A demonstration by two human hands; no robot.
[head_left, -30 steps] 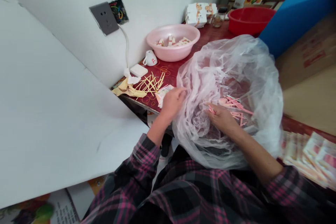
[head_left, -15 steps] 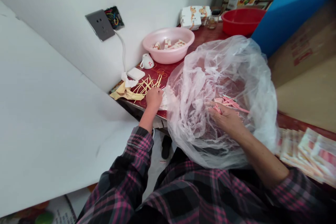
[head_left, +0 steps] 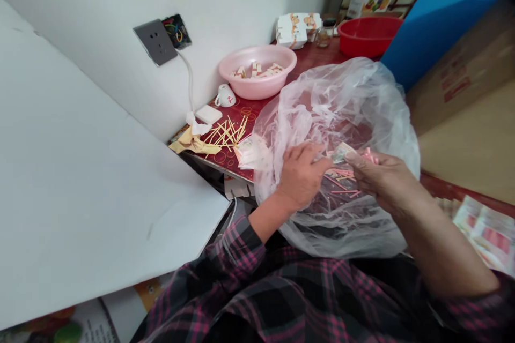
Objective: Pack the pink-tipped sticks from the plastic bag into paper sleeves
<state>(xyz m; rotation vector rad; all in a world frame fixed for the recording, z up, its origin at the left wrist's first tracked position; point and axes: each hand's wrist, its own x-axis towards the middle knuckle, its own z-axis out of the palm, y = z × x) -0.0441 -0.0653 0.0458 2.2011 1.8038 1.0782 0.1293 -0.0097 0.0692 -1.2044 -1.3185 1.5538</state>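
Note:
A big clear plastic bag (head_left: 386, 96) lies spread open on the red tabletop. Above it my left hand (head_left: 298, 177) is closed at its fingertips on one end of a small printed packet (head_left: 341, 153). The thumb of my right hand (head_left: 386, 179) presses the packet's other end, and the same hand grips a bunch of pink sticks (head_left: 370, 156). More thin pink sticks (head_left: 341, 191) lie loose inside the big bag, below the hands. To the left, a stack of flat printed packets (head_left: 250, 153) rests beside scattered yellow sticks (head_left: 227, 134).
A pink basin (head_left: 257, 88) holds small printed packs. A white cup (head_left: 225, 96) lies by the wall. Behind stand white cartons (head_left: 292, 32), a jar (head_left: 325, 35) and a red basin (head_left: 368, 37). Printed packages (head_left: 488, 230) lie at right, before a cardboard box (head_left: 462, 102).
My left hand has moved right from the stack of packets to above the big bag. My right hand has lifted pink sticks and shifted right; a small packet is now between both hands.

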